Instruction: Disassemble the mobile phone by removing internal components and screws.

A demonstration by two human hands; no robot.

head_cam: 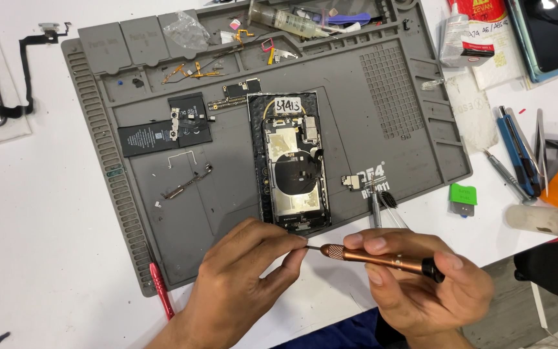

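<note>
The right hand [421, 284] holds a copper-coloured screwdriver [382, 258] level just below the lower edge of the grey mat [227, 194], thumb and fingers pressed around its knurled shaft and black end cap. The left hand [240, 278] meets it from the other side: its thumb and forefinger are pinched together on the thin bit [311, 247] at the screwdriver's tip. Whether anything small sits between those fingertips cannot be told.

Just above the hands, in the middle of the mat, lies an opened phone [292, 161], back up, with its round coil and metal shields exposed. Its lower end is near the left fingertips but apart from them. Left of the phone on the mat lie a black battery [163, 132] and a few loose brackets [188, 181]. Right of the phone, near the mat's lower edge, sit a small part [350, 182] and tweezers [377, 207]. The mat's top trays hold flex cables [192, 71], a syringe [285, 22] and a plastic bag [185, 29].

A red tool [161, 291] lies at the mat's lower left corner. Off the mat's right edge are a green scraper [463, 197], a blue pen [515, 148] and a glue bottle [456, 39].
</note>
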